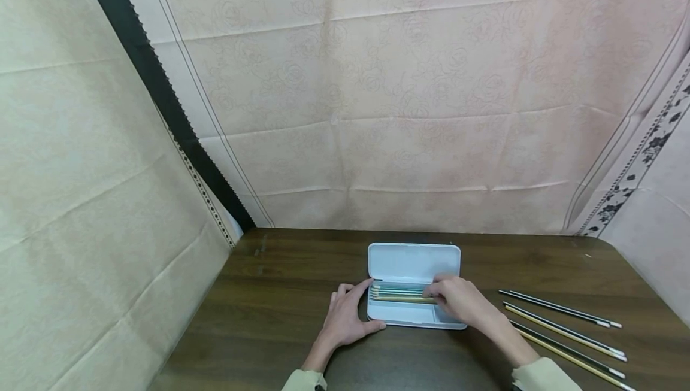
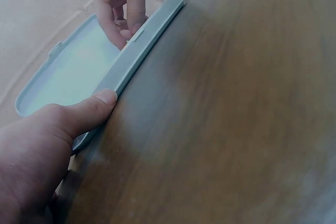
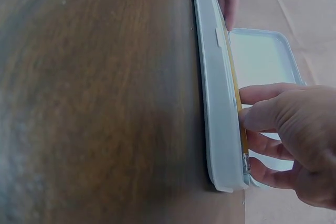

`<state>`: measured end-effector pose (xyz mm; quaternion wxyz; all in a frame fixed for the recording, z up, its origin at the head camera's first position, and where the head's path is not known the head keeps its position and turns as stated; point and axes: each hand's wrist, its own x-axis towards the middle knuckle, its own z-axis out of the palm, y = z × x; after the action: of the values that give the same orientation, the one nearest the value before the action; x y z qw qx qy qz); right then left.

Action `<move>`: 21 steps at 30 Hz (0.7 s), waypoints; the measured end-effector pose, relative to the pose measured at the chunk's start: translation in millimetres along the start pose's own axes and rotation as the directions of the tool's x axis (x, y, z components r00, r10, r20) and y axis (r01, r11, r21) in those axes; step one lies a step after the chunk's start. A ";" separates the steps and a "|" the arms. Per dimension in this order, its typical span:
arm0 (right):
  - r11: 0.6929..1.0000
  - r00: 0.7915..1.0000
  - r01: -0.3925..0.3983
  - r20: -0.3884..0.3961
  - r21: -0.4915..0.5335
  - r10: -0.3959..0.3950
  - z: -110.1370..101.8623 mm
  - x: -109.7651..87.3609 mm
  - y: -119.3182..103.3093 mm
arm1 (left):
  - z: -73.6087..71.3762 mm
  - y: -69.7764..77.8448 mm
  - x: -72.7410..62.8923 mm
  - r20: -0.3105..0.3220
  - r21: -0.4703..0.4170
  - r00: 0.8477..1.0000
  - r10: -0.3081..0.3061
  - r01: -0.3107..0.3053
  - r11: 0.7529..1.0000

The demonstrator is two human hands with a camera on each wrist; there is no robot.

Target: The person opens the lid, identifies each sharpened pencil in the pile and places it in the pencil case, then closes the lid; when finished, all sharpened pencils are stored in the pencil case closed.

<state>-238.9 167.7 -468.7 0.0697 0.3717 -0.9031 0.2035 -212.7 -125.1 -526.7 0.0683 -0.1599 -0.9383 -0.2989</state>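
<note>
A pale blue pencil case [image 1: 414, 262] lies with its lid raised on the table. Several pencils [image 1: 396, 291], green and gold, lie side by side in its tray. My left hand [image 1: 347, 317] holds the case's left end, thumb on the front edge and fingers round the far side. With bent fingers, my right hand [image 1: 460, 300] reaches over the tray's right part. In the right wrist view its thumb and fingertips pinch a gold pencil [image 3: 235, 77] along the front wall. The pencil's right end shows beneath the fingers.
On the wooden table [image 1: 269, 319], to the right of the case, several dark and gold pencils [image 1: 563, 331] lie slanted in pairs. Light patterned cloth [image 1: 404, 109] hangs behind the table and at both sides.
</note>
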 end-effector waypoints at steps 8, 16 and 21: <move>1.000 1.000 0.009 0.006 0.003 -0.009 0.6 2.4 -2.0 | -0.2 -0.2 0.1 0.005 0.006 1.000 0.005 -0.005 1.000; 1.000 1.000 0.000 -0.002 -0.015 0.000 0.5 -0.4 -1.2 | 0.4 -0.3 0.0 0.001 0.004 1.000 0.008 -0.008 1.000; 0.998 0.998 -0.049 -0.051 -0.034 0.047 -2.2 -4.2 2.7 | 0.6 -0.7 0.3 0.001 0.006 1.000 0.008 -0.008 1.000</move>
<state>-237.8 173.0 -468.7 0.0938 0.3433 -0.9132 0.1986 -213.3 -125.2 -527.5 0.0696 -0.1633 -0.9386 -0.2959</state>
